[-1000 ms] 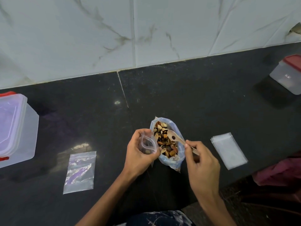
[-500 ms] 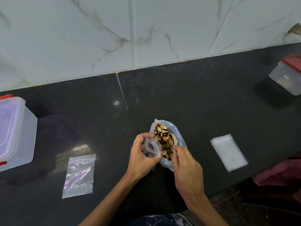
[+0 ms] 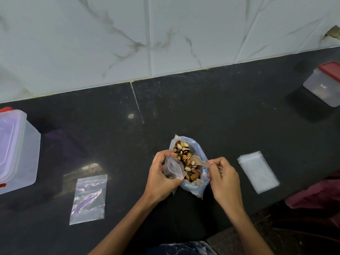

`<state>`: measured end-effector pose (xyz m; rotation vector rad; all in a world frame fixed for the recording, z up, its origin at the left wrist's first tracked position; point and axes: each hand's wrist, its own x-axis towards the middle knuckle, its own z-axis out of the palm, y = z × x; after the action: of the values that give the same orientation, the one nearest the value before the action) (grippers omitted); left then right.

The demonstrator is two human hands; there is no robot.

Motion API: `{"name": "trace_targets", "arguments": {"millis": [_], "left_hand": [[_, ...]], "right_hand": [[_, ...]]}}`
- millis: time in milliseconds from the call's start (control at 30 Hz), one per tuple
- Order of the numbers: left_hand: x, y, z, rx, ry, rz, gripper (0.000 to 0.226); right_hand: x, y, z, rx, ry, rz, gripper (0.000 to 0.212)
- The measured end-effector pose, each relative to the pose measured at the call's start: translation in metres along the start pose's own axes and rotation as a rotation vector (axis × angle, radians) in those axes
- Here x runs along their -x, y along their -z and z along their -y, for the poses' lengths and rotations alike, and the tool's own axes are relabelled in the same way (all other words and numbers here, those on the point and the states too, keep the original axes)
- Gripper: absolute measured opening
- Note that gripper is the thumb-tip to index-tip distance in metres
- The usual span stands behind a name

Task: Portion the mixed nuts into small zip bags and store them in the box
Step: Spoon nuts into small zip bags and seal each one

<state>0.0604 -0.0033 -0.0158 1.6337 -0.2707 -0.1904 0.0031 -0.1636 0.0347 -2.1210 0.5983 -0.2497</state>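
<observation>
A blue-tinted plastic bag of mixed nuts [image 3: 191, 163] stands open on the black counter [image 3: 220, 116]. My left hand [image 3: 161, 176] grips a small clear zip bag [image 3: 173, 168] with its mouth held open, right beside the nut bag. My right hand [image 3: 223, 176] pinches the handle of a small pale spoon [image 3: 199, 162], whose bowl rests in the nuts. A clear plastic box with red clips [image 3: 16, 150] sits at the far left edge.
A flat zip bag [image 3: 89, 198] lies on the counter left of my hands. A stack of empty zip bags [image 3: 258, 172] lies to the right. A second clear box with a red lid [image 3: 325, 85] stands at the far right by the marble wall.
My right hand has drawn back to the right from the small bag, and the spoon's bowl is back in the nuts. My left hand still holds the small bag open.
</observation>
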Motion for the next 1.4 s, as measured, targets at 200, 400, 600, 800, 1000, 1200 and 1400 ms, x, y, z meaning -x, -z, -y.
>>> {"name": "trace_targets", "arguments": {"millis": [200,400,600,800,1000,1200,1400], "left_hand": [[0.0,0.0,-0.001,-0.008,0.002,0.005,0.056],[0.002,0.001,-0.001,-0.019,0.007,0.008,0.056],[0.004,0.002,-0.004,-0.028,-0.005,0.005,0.053],[0.01,0.004,-0.011,-0.069,-0.032,-0.032,0.056],[0.011,0.007,-0.018,-0.035,-0.018,-0.029,0.06],[0.012,0.006,-0.019,-0.072,-0.016,-0.029,0.057],[0.011,0.006,-0.019,-0.089,-0.03,-0.048,0.051]], "right_hand": [[0.015,-0.009,0.013,0.435,0.338,0.111,0.01],[0.02,-0.005,0.016,0.264,0.108,0.149,0.013],[0.018,-0.012,0.012,-0.518,-0.418,0.034,0.016],[0.031,0.001,0.013,-0.558,-0.416,-0.01,0.017],[0.036,0.008,0.009,-0.597,-0.463,-0.032,0.017],[0.043,0.022,0.024,-0.631,-0.352,-0.034,0.017],[0.06,0.026,0.048,-0.59,-0.047,0.039,0.017]]}}
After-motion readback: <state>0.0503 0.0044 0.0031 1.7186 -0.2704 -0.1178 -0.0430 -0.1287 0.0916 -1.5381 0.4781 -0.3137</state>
